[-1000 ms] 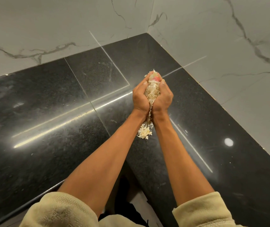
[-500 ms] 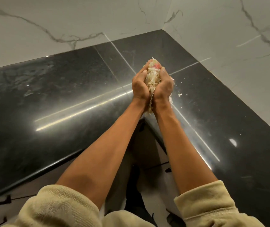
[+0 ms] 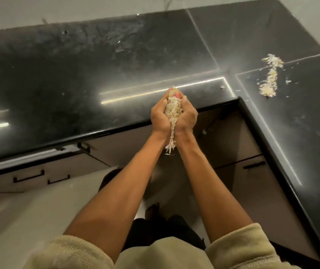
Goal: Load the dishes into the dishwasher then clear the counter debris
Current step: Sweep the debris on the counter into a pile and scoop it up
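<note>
Both hands are now drawing back off the black worktop (image 3: pixel 116 61), hanging over its front edge and above the floor, where earlier they were cupped over the stone near the corner. Left hand (image 3: pixel 160 117) and right hand (image 3: pixel 187 118) are pressing together, fingers curling around a clump of pale shredded food scraps (image 3: pixel 172 111). Strands are dangling below the wrists, so the load looks light, loose and crumbly, likely to shed; cupping from underneath should be holding it better than squeezing. A leftover trail of scraps (image 3: pixel 269 78) is lying on the worktop, well to the right of the hands.
</note>
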### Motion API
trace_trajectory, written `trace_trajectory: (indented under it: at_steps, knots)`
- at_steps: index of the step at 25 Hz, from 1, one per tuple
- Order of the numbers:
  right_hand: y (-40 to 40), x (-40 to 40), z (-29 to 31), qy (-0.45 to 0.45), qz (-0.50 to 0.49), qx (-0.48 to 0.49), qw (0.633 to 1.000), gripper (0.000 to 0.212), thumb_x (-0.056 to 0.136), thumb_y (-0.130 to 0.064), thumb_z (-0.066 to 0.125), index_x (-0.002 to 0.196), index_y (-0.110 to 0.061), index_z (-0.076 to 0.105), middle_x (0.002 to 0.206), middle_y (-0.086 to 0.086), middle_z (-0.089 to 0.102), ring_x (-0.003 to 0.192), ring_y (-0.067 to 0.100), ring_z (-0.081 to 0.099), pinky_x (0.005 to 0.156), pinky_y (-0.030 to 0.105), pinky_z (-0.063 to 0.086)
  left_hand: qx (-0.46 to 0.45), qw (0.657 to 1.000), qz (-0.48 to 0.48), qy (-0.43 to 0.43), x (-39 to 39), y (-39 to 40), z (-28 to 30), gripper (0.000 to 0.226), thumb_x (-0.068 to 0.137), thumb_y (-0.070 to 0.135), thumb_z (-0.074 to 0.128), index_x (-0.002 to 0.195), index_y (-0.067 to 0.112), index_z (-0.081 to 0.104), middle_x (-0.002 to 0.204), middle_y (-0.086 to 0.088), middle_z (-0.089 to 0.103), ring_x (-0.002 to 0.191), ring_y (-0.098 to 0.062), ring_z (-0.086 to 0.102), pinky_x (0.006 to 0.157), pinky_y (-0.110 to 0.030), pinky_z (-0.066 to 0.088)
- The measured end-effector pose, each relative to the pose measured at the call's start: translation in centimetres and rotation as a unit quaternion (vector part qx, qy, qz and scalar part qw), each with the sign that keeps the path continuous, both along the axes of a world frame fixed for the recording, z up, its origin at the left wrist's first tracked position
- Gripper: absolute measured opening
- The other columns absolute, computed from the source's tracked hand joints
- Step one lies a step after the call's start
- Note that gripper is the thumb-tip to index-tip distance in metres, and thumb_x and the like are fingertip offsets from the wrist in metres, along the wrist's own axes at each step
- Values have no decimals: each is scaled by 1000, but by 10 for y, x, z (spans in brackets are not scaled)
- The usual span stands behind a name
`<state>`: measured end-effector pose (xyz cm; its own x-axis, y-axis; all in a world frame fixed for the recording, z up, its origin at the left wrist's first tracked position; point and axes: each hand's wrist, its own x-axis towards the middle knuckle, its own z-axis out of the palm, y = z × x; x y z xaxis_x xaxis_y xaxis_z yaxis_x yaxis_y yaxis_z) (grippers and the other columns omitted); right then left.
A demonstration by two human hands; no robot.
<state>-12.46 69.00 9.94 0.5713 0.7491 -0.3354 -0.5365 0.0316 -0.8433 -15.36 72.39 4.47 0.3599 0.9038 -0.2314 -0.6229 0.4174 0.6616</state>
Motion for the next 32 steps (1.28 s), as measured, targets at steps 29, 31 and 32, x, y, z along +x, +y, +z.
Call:
trace_trajectory:
  at_steps: [29, 31, 32]
  knots:
    - [-75, -229, -508, 142, 169, -136, 966, 27, 94, 0, 48, 87, -5, 73, 88, 13, 71, 82, 27, 68, 80, 36, 56, -262, 934, 231, 80, -249, -116, -442, 33, 96, 11, 40, 98, 3, 72, 94, -14, 73, 88, -27, 71, 83, -33, 58]
    - [-66, -232, -551, 78, 190, -164, 965, 26, 93, -1, 51, 83, -7, 74, 89, 14, 73, 85, 30, 69, 82, 38, 56, -249, 937, 217, 113, -259, -105, -485, 36, 93, 8, 44, 121, -1, 66, 115, -20, 69, 105, -33, 68, 97, -38, 54]
    - [-64, -230, -566, 40, 199, -186, 961, 24, 92, -2, 54, 85, -8, 75, 90, 13, 74, 86, 29, 70, 82, 38, 56, -242, 936, 212, 141, -264, -105, -497, 39, 95, 4, 43, 129, -3, 61, 121, -20, 67, 105, -30, 68, 96, -36, 55]
